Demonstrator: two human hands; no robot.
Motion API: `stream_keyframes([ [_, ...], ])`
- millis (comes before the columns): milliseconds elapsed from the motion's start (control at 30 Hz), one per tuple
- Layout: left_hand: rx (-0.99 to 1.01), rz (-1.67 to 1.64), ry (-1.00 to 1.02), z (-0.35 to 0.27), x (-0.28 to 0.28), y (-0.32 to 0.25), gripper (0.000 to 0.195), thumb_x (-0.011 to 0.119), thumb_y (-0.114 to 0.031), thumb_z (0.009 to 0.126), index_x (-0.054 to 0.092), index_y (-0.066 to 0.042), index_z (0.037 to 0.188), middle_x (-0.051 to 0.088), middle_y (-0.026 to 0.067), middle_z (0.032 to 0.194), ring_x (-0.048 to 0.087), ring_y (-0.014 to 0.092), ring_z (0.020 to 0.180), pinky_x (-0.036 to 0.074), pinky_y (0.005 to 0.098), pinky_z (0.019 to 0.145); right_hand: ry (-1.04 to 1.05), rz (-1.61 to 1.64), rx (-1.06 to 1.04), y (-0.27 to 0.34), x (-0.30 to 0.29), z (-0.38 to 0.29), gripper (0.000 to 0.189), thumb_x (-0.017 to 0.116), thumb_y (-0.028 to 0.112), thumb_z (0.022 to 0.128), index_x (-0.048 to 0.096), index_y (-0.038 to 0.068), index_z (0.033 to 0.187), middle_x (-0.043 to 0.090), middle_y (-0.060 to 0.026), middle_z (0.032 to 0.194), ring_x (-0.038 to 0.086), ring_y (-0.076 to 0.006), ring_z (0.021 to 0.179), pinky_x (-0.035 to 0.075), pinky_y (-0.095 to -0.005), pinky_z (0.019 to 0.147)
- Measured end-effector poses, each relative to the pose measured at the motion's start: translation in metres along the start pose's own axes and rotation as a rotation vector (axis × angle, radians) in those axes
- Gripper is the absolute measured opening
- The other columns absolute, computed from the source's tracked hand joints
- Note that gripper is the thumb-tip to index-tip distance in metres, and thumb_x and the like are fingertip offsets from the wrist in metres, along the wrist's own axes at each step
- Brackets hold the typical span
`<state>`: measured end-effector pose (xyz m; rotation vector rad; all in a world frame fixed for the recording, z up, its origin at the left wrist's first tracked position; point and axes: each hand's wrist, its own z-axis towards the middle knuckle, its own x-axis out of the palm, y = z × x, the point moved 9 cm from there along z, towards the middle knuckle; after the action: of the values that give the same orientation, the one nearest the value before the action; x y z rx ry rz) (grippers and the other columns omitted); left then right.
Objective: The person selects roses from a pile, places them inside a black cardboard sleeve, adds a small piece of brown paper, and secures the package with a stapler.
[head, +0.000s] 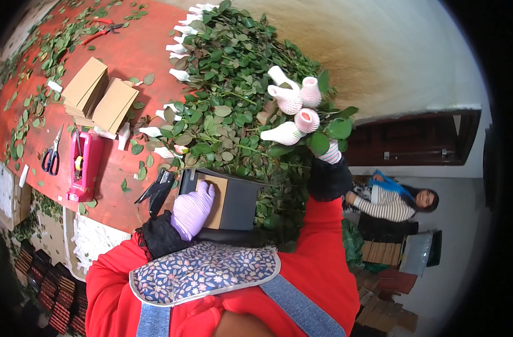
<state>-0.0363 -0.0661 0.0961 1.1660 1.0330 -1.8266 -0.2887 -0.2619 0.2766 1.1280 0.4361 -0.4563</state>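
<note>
My left hand (193, 212), in a lilac glove, rests on a brown cardboard sheet (219, 202) lying in a dark grey tray (239, 206). Its fingertips point away from me, and its underside is hidden, so any grip is unclear. My right hand (332, 152), in a striped glove with a black cuff, holds a small bunch of roses (300, 109) upright. White mesh sleeves cover the rose heads, and one shows a pink bloom inside. Leaves hide most of my right fingers. Left of the tray lies a black stapler (157, 189).
Leafy rose stems (239, 63) with sleeved heads cover the table's far right. On the red table (126, 50) are cardboard stacks (86, 86), a pink tape dispenser (86, 168), scissors (52, 156) and red-handled pruning shears (102, 31). A person (391, 200) stands off to the right.
</note>
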Motion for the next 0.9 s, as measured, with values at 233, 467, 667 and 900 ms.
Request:
stream_keyframes([
  [233,-0.212,-0.227,0.014,-0.007,0.022,0.018,0.020,0.052,-0.029,0.095,0.051,-0.009,0.100,0.056,0.0099,0.050,0.059,0.030,0.044,0.046,0.0427,0.040,0.007,-0.235,-0.231,0.079,-0.051,-0.060,0.028,0.072,0.023,0.075,0.065,0.005,0.095,0.065,-0.0125,0.084,0.061,-0.0344,0.079,0.050,-0.0404,0.068],
  [467,-0.133,-1.241,0.147,-0.016,0.014,0.016,0.020,0.052,-0.014,0.096,0.061,-0.002,0.109,0.066,0.0112,0.089,0.062,0.021,0.074,0.050,0.0333,0.067,0.779,-0.126,-0.625,0.116,0.118,-0.162,0.028,0.075,0.025,0.074,0.066,0.005,0.091,0.065,-0.0130,0.087,0.060,-0.0344,0.082,0.049,-0.0402,0.069],
  [667,-0.312,-1.598,0.336,-0.036,0.007,0.045,0.020,0.057,-0.015,0.093,0.063,-0.001,0.106,0.062,0.0012,0.089,0.058,0.010,0.083,0.047,0.0254,0.073,1.064,-0.576,-0.333,0.009,0.217,-0.213,0.026,0.066,0.029,0.078,0.065,0.004,0.070,0.063,-0.0160,0.068,0.061,-0.0345,0.065,0.048,-0.0442,0.058],
  [900,-0.688,-1.550,0.049,-0.111,0.031,0.146,0.023,0.053,-0.028,0.099,0.056,-0.005,0.101,0.051,-0.0034,0.076,0.047,0.007,0.066,0.041,0.0230,0.062,0.885,-0.450,-0.490,0.037,0.216,-0.226,0.023,0.064,0.025,0.076,0.063,0.002,0.075,0.061,-0.0146,0.065,0.061,-0.0336,0.063,0.049,-0.0430,0.059],
])
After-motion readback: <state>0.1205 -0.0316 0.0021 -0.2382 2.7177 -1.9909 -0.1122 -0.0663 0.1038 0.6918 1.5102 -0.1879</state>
